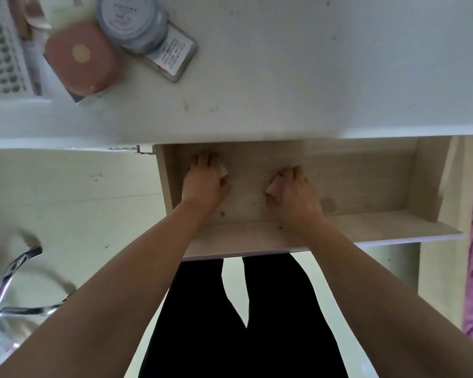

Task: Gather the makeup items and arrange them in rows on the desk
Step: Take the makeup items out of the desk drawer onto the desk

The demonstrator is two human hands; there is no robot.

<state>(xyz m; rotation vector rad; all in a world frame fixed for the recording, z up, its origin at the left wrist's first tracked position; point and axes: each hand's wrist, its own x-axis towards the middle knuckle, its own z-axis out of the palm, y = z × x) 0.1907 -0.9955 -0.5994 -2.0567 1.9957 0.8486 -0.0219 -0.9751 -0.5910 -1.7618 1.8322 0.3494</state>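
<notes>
Well inside the drawer [352,181], left hand [202,184] held a white item [224,170], right hand [298,195] a pink item [274,186]; such partial grips risked drops.

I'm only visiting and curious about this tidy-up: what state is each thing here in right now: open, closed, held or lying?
Drawer: pulled open, both hands inside.
Left hand: fingers curled round a small white item.
Right hand: fingers curled round a small pinkish item.
Pink compact: closed, lying on the desk.
Grey round jar: lid seemingly on, resting partly on a flat case.
</notes>
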